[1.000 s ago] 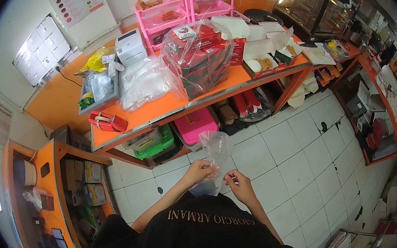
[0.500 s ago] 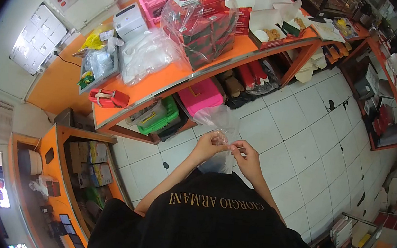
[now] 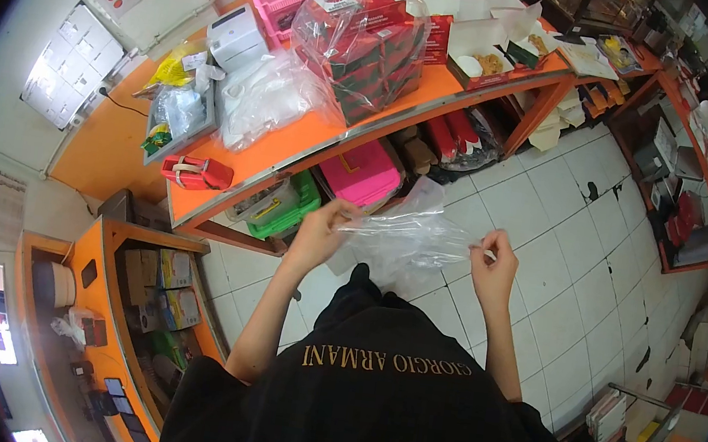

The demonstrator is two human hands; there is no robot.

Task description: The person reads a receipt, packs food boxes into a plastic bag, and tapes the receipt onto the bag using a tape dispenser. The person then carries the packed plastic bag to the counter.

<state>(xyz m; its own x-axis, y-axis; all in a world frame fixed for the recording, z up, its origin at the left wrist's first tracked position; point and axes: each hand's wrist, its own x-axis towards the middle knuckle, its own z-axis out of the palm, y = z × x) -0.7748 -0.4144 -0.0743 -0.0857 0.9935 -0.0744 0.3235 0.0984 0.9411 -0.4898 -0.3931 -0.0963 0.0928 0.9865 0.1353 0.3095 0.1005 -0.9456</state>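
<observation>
A clear plastic bag (image 3: 413, 236) is stretched sideways between my two hands, above the tiled floor and in front of my body. My left hand (image 3: 324, 233) pinches one side of it. The opposite side is pinched between the fingers of my right hand (image 3: 494, 256). The bag's lower part hangs loose and crumpled. On the orange counter ahead, red and dark green boxes (image 3: 372, 66) stand stacked inside another clear bag. Left of them lies a pile of clear plastic bags (image 3: 276, 103).
The orange counter (image 3: 311, 142) runs across in front, with a red tape dispenser-like object (image 3: 196, 172) at its near left corner. A pink-lidded box (image 3: 364, 172) sits underneath. Open food boxes (image 3: 481, 61) stand farther right. Shelving (image 3: 163, 287) is at left.
My hands have moved apart from close together, pulling the bag wide between them. The bag is now spread out, where before it hung bunched.
</observation>
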